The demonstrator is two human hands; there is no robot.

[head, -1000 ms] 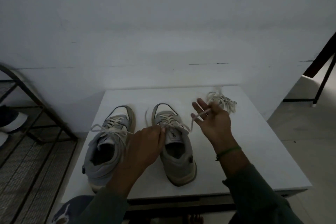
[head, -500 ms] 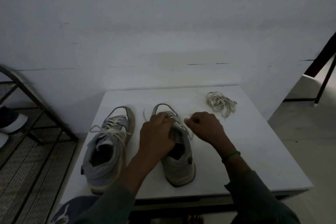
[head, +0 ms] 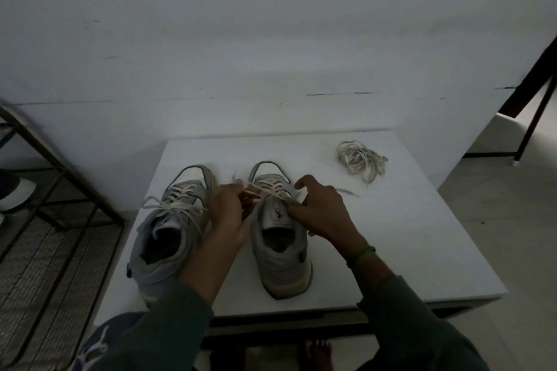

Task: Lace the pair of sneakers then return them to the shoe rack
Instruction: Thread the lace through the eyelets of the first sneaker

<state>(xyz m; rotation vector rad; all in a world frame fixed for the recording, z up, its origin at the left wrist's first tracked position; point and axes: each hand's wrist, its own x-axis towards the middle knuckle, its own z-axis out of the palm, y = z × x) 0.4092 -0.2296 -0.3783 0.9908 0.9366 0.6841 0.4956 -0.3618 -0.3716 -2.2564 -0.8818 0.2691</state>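
Grey sneaker (head: pixel 283 268) between both hands, left hand (head: pixel 229 215) pinching its lace (head: pixel 252 190), right hand (head: pixel 324 214) gripping its upper.

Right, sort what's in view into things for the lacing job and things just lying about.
Job: left sneaker, right sneaker, lace held by left hand and right hand, shoe rack.
Lying about: loose lace bundle, dark shoe on the rack, black frame.

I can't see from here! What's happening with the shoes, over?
Left hand pinches lace. Right hand grips right sneaker upper. Other sneaker laced. Nothing in the way.
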